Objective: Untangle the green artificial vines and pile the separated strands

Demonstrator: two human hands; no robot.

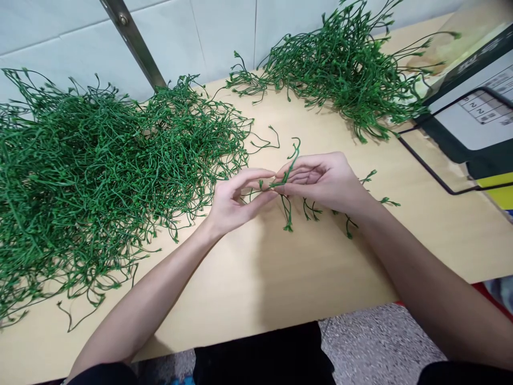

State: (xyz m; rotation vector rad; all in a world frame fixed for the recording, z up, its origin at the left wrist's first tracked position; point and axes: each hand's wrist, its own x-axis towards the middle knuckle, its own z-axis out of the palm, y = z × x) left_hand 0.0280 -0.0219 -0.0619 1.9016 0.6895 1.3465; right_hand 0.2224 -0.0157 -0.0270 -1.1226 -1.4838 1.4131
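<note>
Over the middle of the table, my left hand and my right hand meet at their fingertips. Both pinch a thin green artificial plant stem, whose curled end rises above the fingers. More green stems hang or lie below and behind my right hand; whether they are joined to the pinched one I cannot tell. A large tangled heap of green stems spreads to the left of my left hand. One loose stem lies between that heap and my hands.
A second pile of green stems lies at the back right, against the tiled wall. At the right stands a dark printed box with a thin black bent frame before it. A metal bar slants down behind the left heap.
</note>
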